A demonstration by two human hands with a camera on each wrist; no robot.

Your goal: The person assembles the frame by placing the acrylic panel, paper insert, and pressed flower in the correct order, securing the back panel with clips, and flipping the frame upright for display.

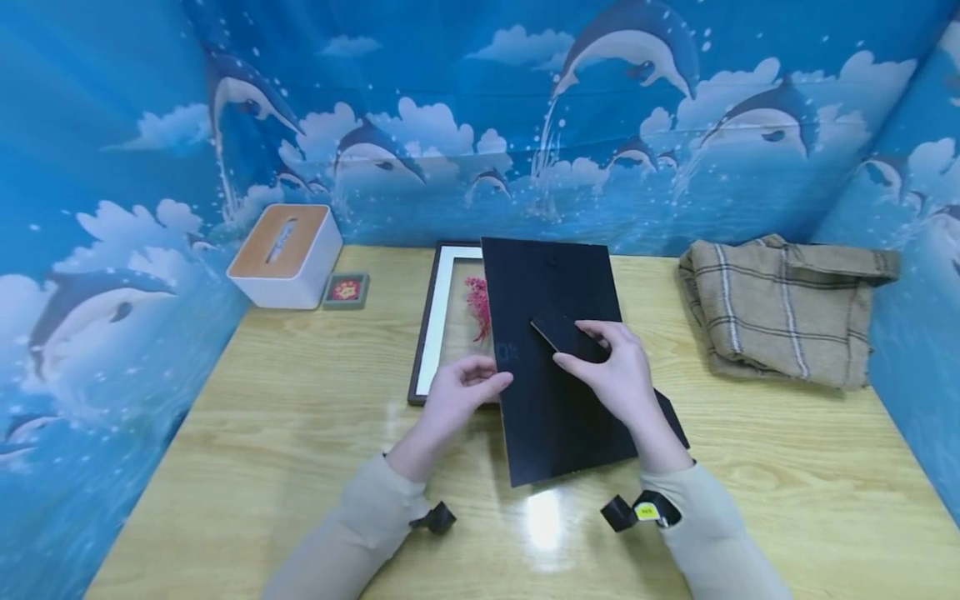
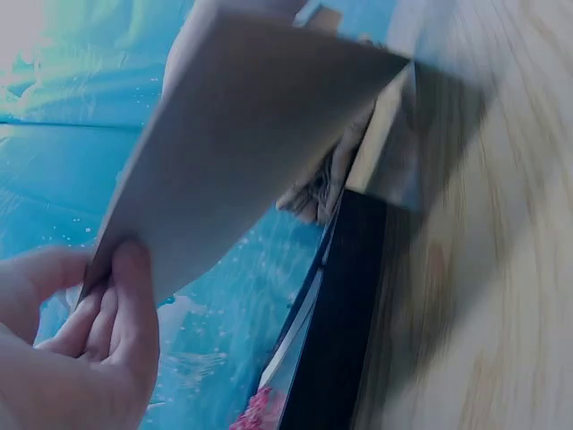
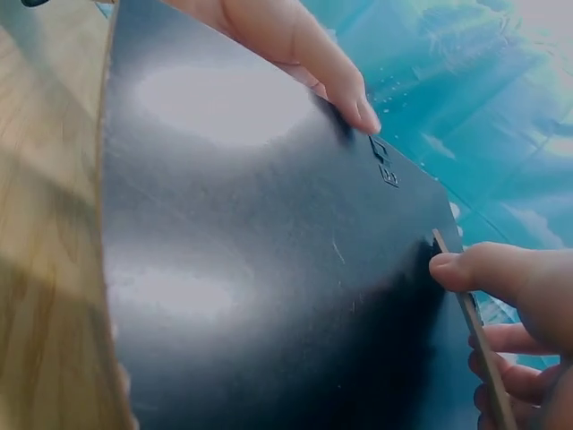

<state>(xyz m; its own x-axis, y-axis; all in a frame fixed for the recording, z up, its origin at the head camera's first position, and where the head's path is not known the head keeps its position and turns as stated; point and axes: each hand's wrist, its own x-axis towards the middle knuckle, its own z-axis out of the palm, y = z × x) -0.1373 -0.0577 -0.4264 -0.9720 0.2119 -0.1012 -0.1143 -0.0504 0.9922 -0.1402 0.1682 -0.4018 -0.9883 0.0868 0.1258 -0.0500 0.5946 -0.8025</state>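
Got my left hand (image 1: 459, 390) pinching this black board (image 1: 547, 417) by its edge, my right hand (image 1: 621, 367) pinching its flap (image 1: 564, 332), picture frame (image 1: 426, 333) behind.

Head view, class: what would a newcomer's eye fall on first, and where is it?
Probably the bright blue dolphin backdrop, rising behind and on both sides of the wooden table. Next comes the large black panel, tilted near the middle, its left edge pinched by the left hand while the right hand grips a narrow black strip over it. Beside that left edge, pink flowers show in the partly covered frame.
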